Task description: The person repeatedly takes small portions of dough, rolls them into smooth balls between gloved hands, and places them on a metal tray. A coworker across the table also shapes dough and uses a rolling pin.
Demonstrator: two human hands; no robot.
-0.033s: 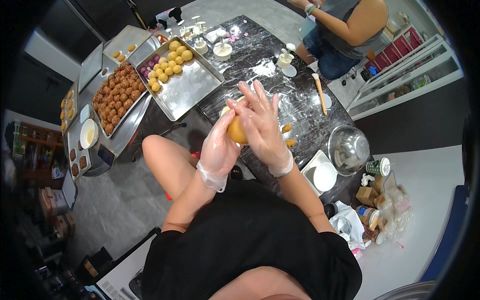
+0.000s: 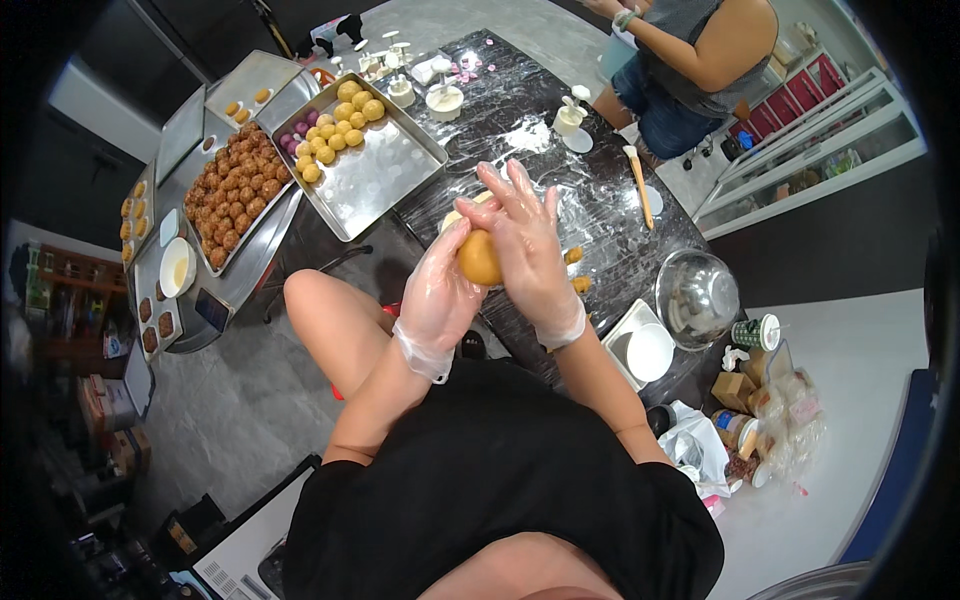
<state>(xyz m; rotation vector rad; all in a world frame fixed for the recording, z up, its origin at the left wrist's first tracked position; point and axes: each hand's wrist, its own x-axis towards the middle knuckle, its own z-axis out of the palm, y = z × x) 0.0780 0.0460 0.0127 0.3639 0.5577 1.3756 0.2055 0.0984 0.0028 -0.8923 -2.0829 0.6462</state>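
Observation:
A smooth golden-brown dough ball point(image 2: 480, 258) sits between my two hands, over the near edge of the dark table. Both hands wear clear plastic gloves. My left hand point(image 2: 445, 280) cups the ball from the left, its fingers curved around it. From the other side my right hand point(image 2: 528, 245) presses against it, with the upper fingers stretched out and partly spread. A pale round piece point(image 2: 462, 215) on the table is mostly hidden behind my hands. Small bits of brown dough point(image 2: 580, 285) lie to the right of my right hand.
A metal tray point(image 2: 400, 170) of yellow and purple balls stands left, beside a tray of brown balls point(image 2: 235, 195). A brush point(image 2: 640, 190), white plunger moulds point(image 2: 570, 120), a kitchen scale point(image 2: 625, 335) and a steel bowl point(image 2: 698, 300) are on the table. Another person point(image 2: 690, 70) stands at the far right.
The dough ball shows a little more between my palms, as my right hand has shifted slightly on it. All else looks the same.

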